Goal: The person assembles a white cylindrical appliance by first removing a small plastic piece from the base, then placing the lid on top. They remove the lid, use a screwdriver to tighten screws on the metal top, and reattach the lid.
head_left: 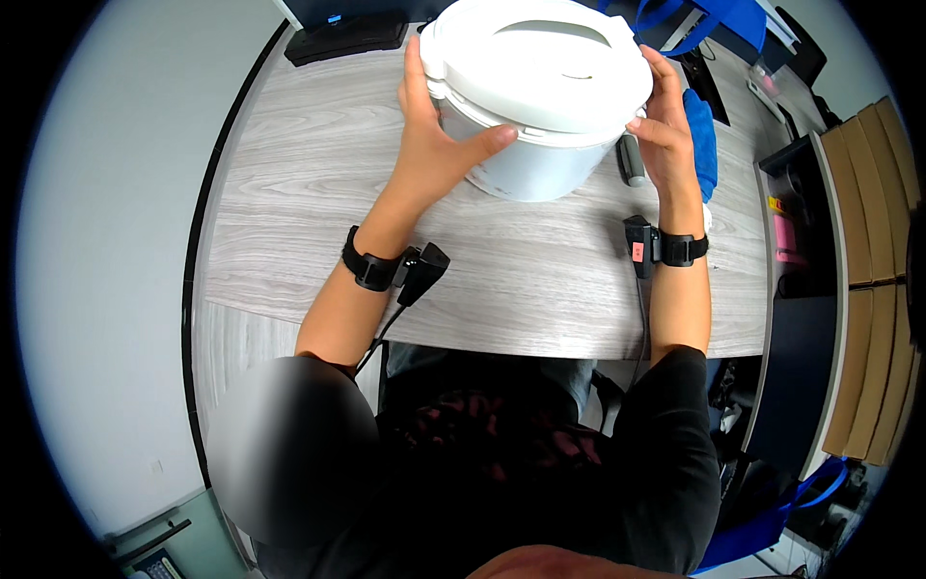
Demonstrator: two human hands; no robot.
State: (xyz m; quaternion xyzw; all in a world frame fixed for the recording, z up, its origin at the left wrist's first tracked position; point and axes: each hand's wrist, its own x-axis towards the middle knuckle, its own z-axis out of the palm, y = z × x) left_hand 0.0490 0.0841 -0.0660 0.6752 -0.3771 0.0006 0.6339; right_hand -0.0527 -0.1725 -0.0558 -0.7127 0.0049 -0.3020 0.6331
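Observation:
A white lidded bucket (pixel 535 176) is at the far middle of the desk, its round lid (pixel 482 77) on top. My left hand (pixel 429 143) grips its left side at the lid's rim, thumb stretched along the front edge. On the opposite side, my right hand (pixel 667 130) holds the rim, with the fingers bent against the lid's edge and the thumb near the front. Part of the bucket's far side is hidden by the lid. A grey object with a rounded end (pixel 632 161) lies beside my right hand, partly covered by the bucket.
A blue cloth-like item (pixel 701 145) lies beyond my right wrist. Black wristbands carry small devices (pixel 422 274) with cables trailing over the desk's (pixel 540 289) front edge. A flat black case (pixel 347 39) sits at the back left, a blue bag (pixel 738 17) at the back right. Cardboard (pixel 873 357) stands right of a shelf.

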